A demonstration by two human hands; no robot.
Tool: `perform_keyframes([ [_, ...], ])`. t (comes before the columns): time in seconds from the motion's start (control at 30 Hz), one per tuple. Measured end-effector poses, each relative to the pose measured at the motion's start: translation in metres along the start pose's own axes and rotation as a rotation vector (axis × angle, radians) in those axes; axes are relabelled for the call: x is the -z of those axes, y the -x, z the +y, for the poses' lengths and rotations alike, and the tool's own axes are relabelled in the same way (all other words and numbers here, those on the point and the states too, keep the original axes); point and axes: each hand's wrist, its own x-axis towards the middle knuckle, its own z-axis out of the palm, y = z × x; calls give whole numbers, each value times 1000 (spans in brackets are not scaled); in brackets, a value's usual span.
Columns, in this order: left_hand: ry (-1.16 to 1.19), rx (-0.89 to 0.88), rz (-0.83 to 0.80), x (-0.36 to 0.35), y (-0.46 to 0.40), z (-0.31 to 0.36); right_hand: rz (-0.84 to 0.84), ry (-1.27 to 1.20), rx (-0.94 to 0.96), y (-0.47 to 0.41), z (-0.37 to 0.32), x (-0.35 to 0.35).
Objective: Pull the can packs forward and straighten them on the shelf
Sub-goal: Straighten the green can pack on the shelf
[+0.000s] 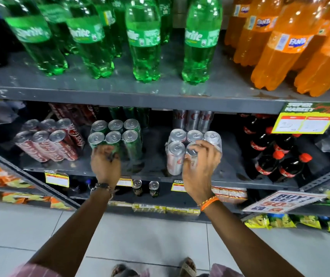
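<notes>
Both my hands are gripping can packs on the middle shelf [230,177].

Taking the green can pack [118,139] as my landmark: to its left the red can pack [49,139] is leaning, its tops tipping toward me, and nothing is touching it. My left hand [105,163] is clasping the front lower edge of the green can pack, its grip curled narrow around the front cans. To the right of the green pack, across a bare gap of shelf, the silver can pack [182,148] is standing upright near the shelf's front edge, and my right hand [199,166] is wrapping over its front right cans, the grip closing on them. Further right, dark cola bottles [276,156] are crowding together. Green bottles [143,43] are standing on the shelf above.
</notes>
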Motion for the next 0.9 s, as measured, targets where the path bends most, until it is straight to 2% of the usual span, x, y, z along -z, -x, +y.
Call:
perform_keyframes([
  [0.07, 2, 133, 14, 13, -20, -14, -66, -39, 23, -5, -30, -28],
  [0.17, 1, 279, -172, 24, -47, -32, -312, -170, -113, -13, -63, -75],
  [0.27, -20, 217, -370, 27, -74, -48, -659, -77, -284, -25, -75, -125],
  [0.33, 3, 157, -423, 30, -85, -53, -766, -20, -368, -28, -73, -150],
  [0.43, 64, 52, -510, 36, -91, -62, -737, -74, -530, -26, -67, -175],
  [0.67, 163, 16, -664, 46, -109, -91, -623, -122, -531, 5, -59, -185],
  [0.77, 150, -77, -643, 50, -109, -109, -601, -143, -553, 21, -66, -184],
  [0.9, 245, -68, -627, 50, -108, -124, -568, -125, -562, 33, -74, -182],
])
